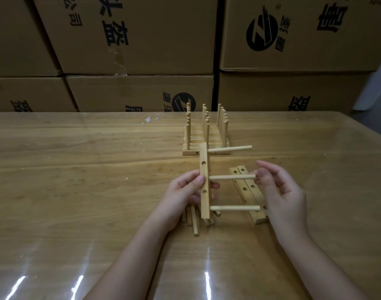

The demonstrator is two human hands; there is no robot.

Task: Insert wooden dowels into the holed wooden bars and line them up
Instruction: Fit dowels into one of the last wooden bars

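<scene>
— While the left hand [185, 191] grips the holed bar [204, 185] on end at centre frame, thumb pressed across its front face, three dowels jut out to the right!

— Where do they sit?

— Top dowel [229, 149] near the bar's upper end, middle dowel [231, 177] about halfway, bottom dowel [235, 208] near the lower end. Round holes show in the bar's face between them.

— And the right hand?

— Right hand [280, 191], right of centre, has its fingers loose and spread, wrapped round nothing. Its fingertips [264, 177] are right at the free end of the middle dowel; blur hides whether they touch it.

— What's lying about?

— Two spare bars [248, 191] lie flat, side by side and touching, beneath the jutting dowels and between the hands. Loose dowels [195, 224] lie under the left hand, lower centre. Beyond, upper centre, a finished row [207, 137] of bars with upright dowels stands on the wooden table [77, 169]. Cardboard boxes [131, 40] are stacked across the top of the frame.
</scene>
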